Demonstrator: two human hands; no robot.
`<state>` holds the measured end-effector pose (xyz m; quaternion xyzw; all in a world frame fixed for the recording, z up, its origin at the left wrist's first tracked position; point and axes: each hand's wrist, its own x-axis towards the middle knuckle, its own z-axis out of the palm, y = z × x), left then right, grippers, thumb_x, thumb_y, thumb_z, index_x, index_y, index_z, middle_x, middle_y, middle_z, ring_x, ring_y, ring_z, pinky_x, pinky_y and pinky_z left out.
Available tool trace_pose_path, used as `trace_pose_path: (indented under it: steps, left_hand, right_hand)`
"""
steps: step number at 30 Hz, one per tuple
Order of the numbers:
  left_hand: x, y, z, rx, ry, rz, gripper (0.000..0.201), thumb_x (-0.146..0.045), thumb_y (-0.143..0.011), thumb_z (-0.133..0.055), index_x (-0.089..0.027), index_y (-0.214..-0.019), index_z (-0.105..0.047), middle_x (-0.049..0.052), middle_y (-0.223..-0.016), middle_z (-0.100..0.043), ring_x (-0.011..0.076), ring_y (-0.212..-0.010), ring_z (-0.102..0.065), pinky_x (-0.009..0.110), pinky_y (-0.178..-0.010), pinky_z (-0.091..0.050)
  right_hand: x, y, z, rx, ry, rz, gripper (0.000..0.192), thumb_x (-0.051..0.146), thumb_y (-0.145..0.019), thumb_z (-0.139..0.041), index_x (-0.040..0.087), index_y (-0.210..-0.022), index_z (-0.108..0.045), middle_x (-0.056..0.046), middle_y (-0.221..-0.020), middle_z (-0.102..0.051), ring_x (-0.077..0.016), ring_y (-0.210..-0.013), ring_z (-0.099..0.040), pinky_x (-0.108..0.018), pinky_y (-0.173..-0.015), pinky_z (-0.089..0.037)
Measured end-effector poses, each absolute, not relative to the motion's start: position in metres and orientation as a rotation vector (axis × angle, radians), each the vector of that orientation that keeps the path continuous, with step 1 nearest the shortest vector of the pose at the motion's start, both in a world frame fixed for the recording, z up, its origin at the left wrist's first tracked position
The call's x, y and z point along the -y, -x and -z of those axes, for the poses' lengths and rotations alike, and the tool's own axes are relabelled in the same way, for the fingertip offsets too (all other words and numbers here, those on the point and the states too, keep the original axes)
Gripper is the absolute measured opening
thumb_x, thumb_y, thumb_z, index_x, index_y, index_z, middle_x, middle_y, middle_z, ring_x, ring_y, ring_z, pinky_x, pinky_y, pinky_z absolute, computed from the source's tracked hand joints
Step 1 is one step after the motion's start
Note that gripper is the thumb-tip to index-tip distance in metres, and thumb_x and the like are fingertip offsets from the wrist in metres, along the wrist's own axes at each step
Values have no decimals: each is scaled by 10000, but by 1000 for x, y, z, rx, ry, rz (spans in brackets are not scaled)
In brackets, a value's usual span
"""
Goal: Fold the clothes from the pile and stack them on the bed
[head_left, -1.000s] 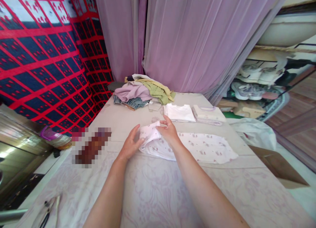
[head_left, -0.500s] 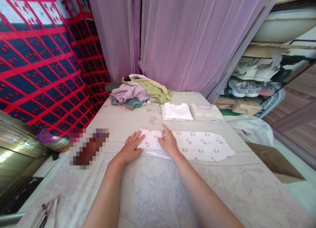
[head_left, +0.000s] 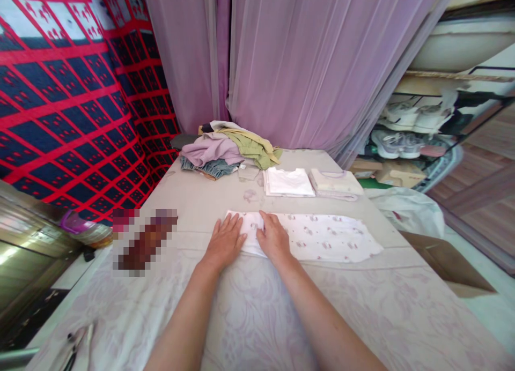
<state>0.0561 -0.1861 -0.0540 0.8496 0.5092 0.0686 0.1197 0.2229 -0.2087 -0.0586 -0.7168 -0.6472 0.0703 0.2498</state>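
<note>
White printed cloth lies on the surface, likely light and limp, best taken by its folded end. The left hand spreads flat on it; whether the half-curled right hand pinches it, I cannot tell.

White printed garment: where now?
Head view, right of centre: white printed garment lies nearer than folded white shirt, its left end under left hand and right hand.

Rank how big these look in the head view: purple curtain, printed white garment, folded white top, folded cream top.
1. Purple curtain
2. Printed white garment, partly covered
3. Folded white top and folded cream top: too alike to rank
</note>
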Motion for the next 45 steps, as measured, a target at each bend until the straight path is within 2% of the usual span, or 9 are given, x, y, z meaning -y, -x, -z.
trace_pose_path:
  steps: [3, 7, 13, 22, 26, 31, 36, 41, 45]
  left_hand:
    - [188, -57, 59, -1513, -2491, -126, 558, -435, -942, -280, -212, -1454, -294, 47, -1537, -241, 230, -1428, -149, 510, -1144, -119]
    - [187, -56, 57, -1523, -2478, -95, 562, -415, -932, -298, -215, -1457, -282, 36, -1542, -226, 224, -1430, -141, 515, -1142, -119]
    - [183, -55, 54, -1553, -2452, -197, 538, -406, -942, -247, -185, -1420, -363, 66, -1521, -290, 231, -1417, -195, 499, -1146, -107]
    - [176, -55, 62, -1701, -2396, -192, 603, -481, -911, -310, -204, -1447, -311, 93, -1518, -290, 309, -1411, -186, 585, -1109, -83]
    - [175, -53, 63, -1727, -2398, -188, 627, -521, -895, -322, -199, -1432, -346, 98, -1538, -241, 321, -1415, -168, 564, -1110, -128]
    - [174, -49, 63, -1742, -2401, -170, 619, -510, -898, -317, -189, -1426, -356, 106, -1540, -235, 314, -1413, -180, 547, -1118, -126]
    - [182, -64, 52, -1741, -2486, -327, 511, -390, -889, -360, -217, -1359, -459, 100, -1484, -364, 319, -1390, -246, 595, -1112, -75]
    - [205, -99, 49, -1395, -2603, -367, 482, -420, -910, -365, -247, -1343, -486, 75, -1443, -435, 295, -1380, -285, 572, -1132, -34]
    - [215, -110, 62, -1165, -2663, -299, 533, -532, -896, -392, -292, -1367, -456, 62, -1489, -361, 280, -1397, -249, 533, -1136, -104]
  right_hand:
    - [212, -222, 54, 1923, 1857, -135, 470, 203, -851, -424, 186, -1314, -507, -104, -1322, -529, -221, -1225, -453, -360, -1024, -352]
    - [215, -221, 56, 2191, 1853, -246, 504, 331, -928, -336, 183, -1407, -397, -83, -1504, -325, -234, -1399, -219, -484, -1124, -153]
    - [215, -221, 59, 2243, 1929, -394, 544, 379, -942, -291, 176, -1445, -323, -81, -1540, -220, -230, -1423, -152, -520, -1132, -90]
    - [216, -219, 54, 2213, 1893, -406, 534, 383, -938, -337, 186, -1435, -342, -84, -1535, -237, -237, -1419, -168, -536, -1130, -97]
    - [218, -229, 48, 2201, 1841, -420, 479, 385, -940, -353, 214, -1382, -430, -87, -1499, -332, -235, -1392, -253, -522, -1118, -163]
    - [226, -304, 39, 1853, 2058, -128, 401, 301, -918, -406, 193, -1276, -550, -104, -1394, -488, -210, -1288, -427, -435, -1098, -257]
    - [255, -402, 37, 1235, 2576, 162, 459, 287, -880, -440, 123, -1301, -520, -180, -1361, -496, -271, -1265, -445, -433, -1029, -348]
    - [279, -442, 40, 990, 2764, -87, 581, 487, -875, -365, 155, -1339, -473, -185, -1242, -584, -319, -1115, -562, -449, -876, -450]
    - [281, -459, 38, 883, 2806, -261, 610, 621, -815, -404, 178, -1175, -620, -178, -1154, -634, -320, -1044, -602, -425, -821, -464]
